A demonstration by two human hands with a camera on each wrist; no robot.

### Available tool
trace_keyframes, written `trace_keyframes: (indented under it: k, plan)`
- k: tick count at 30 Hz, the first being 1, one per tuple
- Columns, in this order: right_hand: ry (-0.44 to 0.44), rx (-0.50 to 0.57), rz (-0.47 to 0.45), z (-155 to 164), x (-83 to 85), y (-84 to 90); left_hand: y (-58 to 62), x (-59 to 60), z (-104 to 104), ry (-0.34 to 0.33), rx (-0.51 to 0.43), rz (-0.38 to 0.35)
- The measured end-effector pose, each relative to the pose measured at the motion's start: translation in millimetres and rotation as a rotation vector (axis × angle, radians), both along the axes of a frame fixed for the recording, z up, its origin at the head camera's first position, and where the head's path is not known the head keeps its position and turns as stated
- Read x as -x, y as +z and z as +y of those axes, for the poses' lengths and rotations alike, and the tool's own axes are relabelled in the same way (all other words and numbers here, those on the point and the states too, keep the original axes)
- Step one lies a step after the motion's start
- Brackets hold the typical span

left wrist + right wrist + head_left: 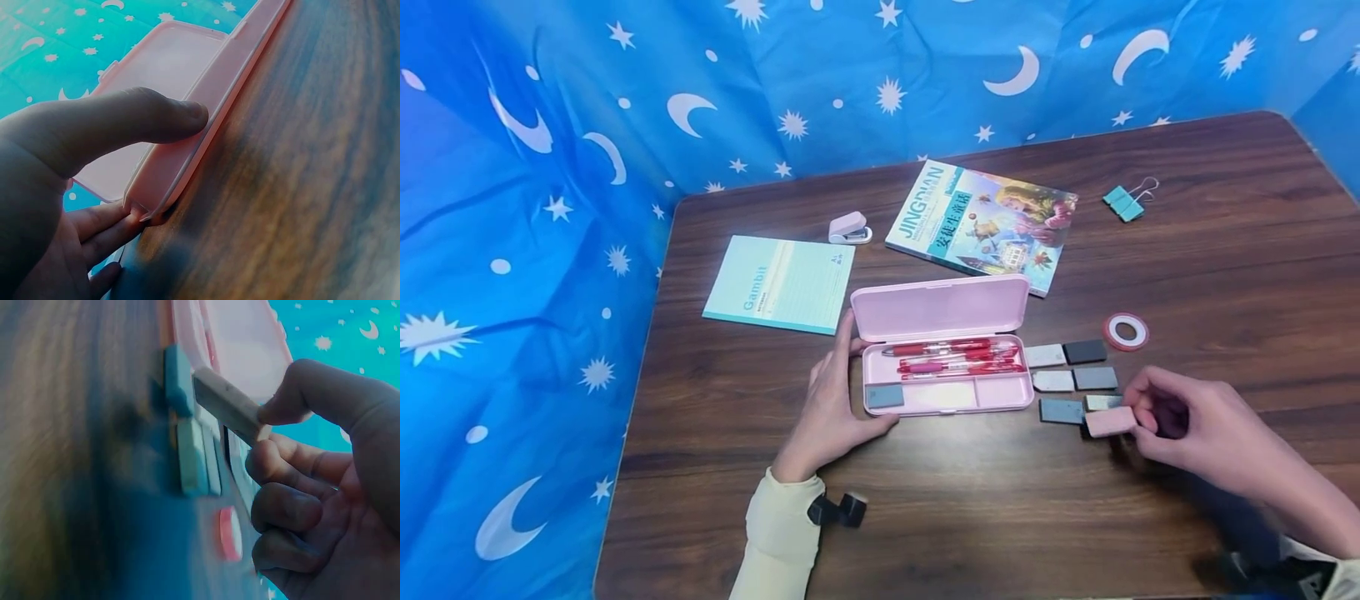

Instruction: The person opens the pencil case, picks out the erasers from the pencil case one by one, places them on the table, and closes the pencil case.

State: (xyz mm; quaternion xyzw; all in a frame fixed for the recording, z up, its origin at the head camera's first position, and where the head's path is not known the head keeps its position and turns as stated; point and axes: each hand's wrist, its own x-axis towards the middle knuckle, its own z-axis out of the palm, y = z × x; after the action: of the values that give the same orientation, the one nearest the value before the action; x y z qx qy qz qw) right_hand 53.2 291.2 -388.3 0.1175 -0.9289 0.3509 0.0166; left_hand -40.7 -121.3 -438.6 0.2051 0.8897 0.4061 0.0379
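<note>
Both wrist views blurred, table edges cut off; lower erasers partly hidden behind the right hand (1195,429). Right hand pinching a pink eraser (1110,422) between thumb and curled fingers, just right of the open pink pencil case (947,367). Left hand (835,412) spread, fingers straight, thumb and fingers bracing the case's left end.

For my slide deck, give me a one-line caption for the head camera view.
Left hand steadies an open pink pencil case while the right hand pinches a pink eraser beside grey erasers.
</note>
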Motion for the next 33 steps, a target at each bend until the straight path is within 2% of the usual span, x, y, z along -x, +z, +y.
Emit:
trace_keyframes:
  k: [6,13,17,21,24,27,33]
  plan:
    - [-0.014,-0.045,-0.001,8,-7.6,-12.8,-1.5,-0.4,-3,0.014,0.005,-0.015]
    - [-0.044,-0.101,0.034,8,-8.2,-23.0,-2.8,-0.7,-5,0.019,-0.001,-0.008]
    - [-0.039,-0.144,0.045,7,-7.9,-23.9,-2.8,-1.4,-5,0.017,0.005,-0.008]
    - [-0.047,-0.175,0.048,4,-6.7,-16.4,-2.6,-1.6,-5,0.014,0.009,-0.003]
    - [-0.044,-0.158,0.054,-4,-0.7,-6.6,-2.7,-1.2,-4,0.009,0.013,0.006]
    - [0.001,-0.102,0.061,-20,11.6,1.1,-2.9,-0.5,-3,0.004,0.01,0.014]
    - [0.126,-0.019,0.08,-78,44.4,4.4,-2.6,0.3,-1,0.003,0.006,0.008]
